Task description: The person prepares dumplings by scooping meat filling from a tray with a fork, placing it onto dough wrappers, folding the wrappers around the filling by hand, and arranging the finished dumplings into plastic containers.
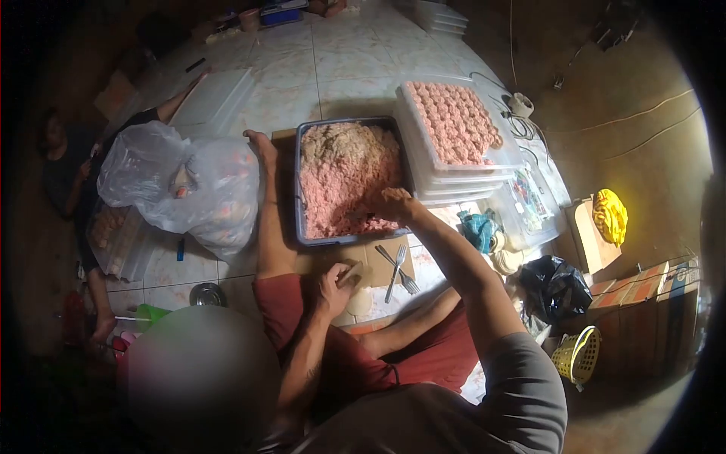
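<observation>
Mixture (333,181), coarse and pink with a paler part at the far end, was contained in the dark-rimmed tub (344,241). The right hand (393,204) was held curled over its near right part; whether anything was gripped could not be told. A pale flat piece (351,272) was gripped by the left hand (330,290). Two crossed forks (397,268) were laid on cardboard (373,273) near the tub; clear boxes (460,184) were stacked to its right.

L hand (331,290) obj. (351,274) – unclear, rnd. shape (200,371) – blurred

Minced mix (333,189) rough; forks (396,268) glossy metal; tub (333,241) plastic, probably matt.
</observation>
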A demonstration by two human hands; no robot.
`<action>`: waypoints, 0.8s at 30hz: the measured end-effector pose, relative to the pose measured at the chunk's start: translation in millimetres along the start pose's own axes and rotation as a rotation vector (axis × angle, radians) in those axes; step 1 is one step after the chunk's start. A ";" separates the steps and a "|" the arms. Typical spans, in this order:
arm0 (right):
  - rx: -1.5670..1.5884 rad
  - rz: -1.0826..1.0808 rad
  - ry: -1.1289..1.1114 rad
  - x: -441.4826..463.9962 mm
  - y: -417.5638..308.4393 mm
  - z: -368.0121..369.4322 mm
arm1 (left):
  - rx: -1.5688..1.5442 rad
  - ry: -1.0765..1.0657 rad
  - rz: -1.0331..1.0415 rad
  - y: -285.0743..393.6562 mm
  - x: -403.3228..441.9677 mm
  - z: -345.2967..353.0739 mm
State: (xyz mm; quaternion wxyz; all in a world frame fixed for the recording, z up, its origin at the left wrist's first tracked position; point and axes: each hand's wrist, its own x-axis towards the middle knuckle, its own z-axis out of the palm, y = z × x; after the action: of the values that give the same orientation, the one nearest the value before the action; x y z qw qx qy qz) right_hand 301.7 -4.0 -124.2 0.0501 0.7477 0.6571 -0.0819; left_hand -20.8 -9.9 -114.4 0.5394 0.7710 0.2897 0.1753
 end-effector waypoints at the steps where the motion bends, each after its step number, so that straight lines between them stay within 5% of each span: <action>1: 0.036 0.055 -0.037 -4.1 -8.5 -12.4 | -0.032 0.011 0.046 -11.1 2.8 3.0; 5: 0.136 0.041 -0.048 -15.0 -20.2 -46.2 | 0.061 0.029 0.145 -24.8 9.3 7.8; 10: 0.214 0.087 -0.001 -21.2 -36.9 -94.1 | 0.001 0.023 0.012 -15.0 14.1 -0.6; 12: 0.213 -0.046 0.059 -11.4 -27.2 -93.3 | 0.189 -0.029 0.063 6.7 14.9 -10.9; 15: 0.018 -0.292 0.155 -0.4 -24.9 -84.8 | 0.082 -0.117 0.150 -18.7 18.2 4.9; 17: -0.080 -0.332 0.452 -7.1 -36.9 -69.0 | 0.156 -0.137 0.126 -40.4 21.2 13.7; 20: -0.554 -0.277 0.112 -3.4 -81.5 -49.5 | 0.210 -0.149 0.138 -45.2 20.3 11.6; 22: -0.137 -0.490 0.830 -2.0 -105.5 -43.8 | 0.189 -0.137 0.171 -36.0 20.5 4.0; 24: -0.223 -0.263 0.020 -1.9 -117.1 -85.1 | 0.353 -0.119 0.175 -23.4 17.1 -4.1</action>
State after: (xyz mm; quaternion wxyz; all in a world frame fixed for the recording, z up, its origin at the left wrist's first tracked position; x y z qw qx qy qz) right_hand 190.3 25.0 -36.5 0.1148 0.6460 0.7546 -0.0069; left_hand -16.1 9.9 -135.5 0.3946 0.8849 0.2153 0.1220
